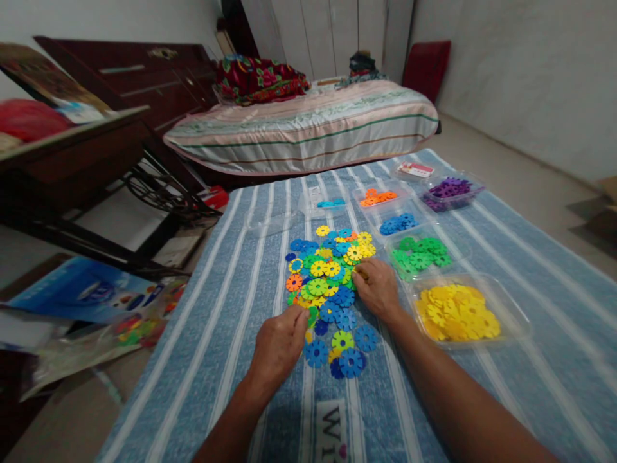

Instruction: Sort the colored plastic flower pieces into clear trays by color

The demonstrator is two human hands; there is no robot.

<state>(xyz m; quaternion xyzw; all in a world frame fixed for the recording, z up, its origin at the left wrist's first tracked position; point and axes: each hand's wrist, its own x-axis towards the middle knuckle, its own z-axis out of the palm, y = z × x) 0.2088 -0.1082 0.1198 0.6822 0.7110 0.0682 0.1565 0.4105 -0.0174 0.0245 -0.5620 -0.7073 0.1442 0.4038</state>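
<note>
A loose pile of notched plastic flower discs (pixel 318 286) in blue, yellow, green and orange lies on the striped cloth. My left hand (pixel 281 339) is at the pile's near left edge, its fingers closed and turned away from me. What they pinch, if anything, is hidden. On the pile's right side is my right hand (pixel 378 287), fingers curled around a yellow disc (pixel 361 274) that shows partly. Just right of that hand, a clear tub holds green discs (pixel 420 253). Nearer to my right forearm, another clear tub holds yellow discs (pixel 457 313).
Farther back stand clear tubs of blue discs (pixel 398 224), orange discs (pixel 378 197) and purple discs (pixel 448 191). A tub with a few light blue discs (pixel 331 203) is beside a clear lid (pixel 271 222). A bed (pixel 308 135) stands behind the table; a wooden desk (pixel 72 141) is left.
</note>
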